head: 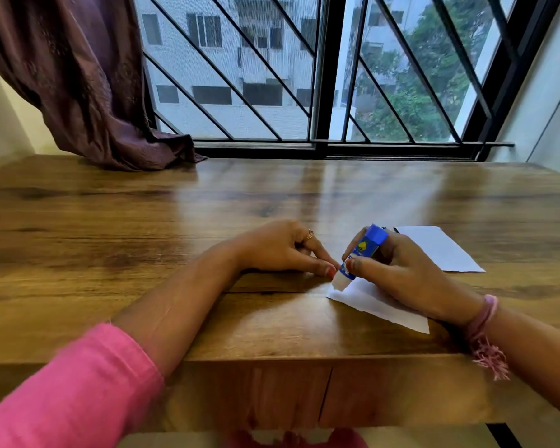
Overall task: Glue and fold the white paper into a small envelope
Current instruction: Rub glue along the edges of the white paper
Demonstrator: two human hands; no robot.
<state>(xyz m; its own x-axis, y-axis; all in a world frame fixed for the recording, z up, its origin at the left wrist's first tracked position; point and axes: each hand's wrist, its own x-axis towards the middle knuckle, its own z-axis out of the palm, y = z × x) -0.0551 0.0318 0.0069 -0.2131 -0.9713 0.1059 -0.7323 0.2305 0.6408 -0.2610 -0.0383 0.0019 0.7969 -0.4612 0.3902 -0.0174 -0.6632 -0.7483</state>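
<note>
The table (272, 195) is glossy, grained wood. The white paper (382, 305) looks matt; the glue stick (366, 250) is probably smooth plastic.

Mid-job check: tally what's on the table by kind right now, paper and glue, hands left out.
White paper sheets: 2, one under the right hand at, one farther right at
Glue sticks: 1, blue, held in the right hand, tip down on the near sheet
Total: 3

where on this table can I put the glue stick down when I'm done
Bare wood lies left of the left hand, and between both hands and the curtain. It is crowded on the right: right hand, glue stick, folded paper, spare sheet.
</note>
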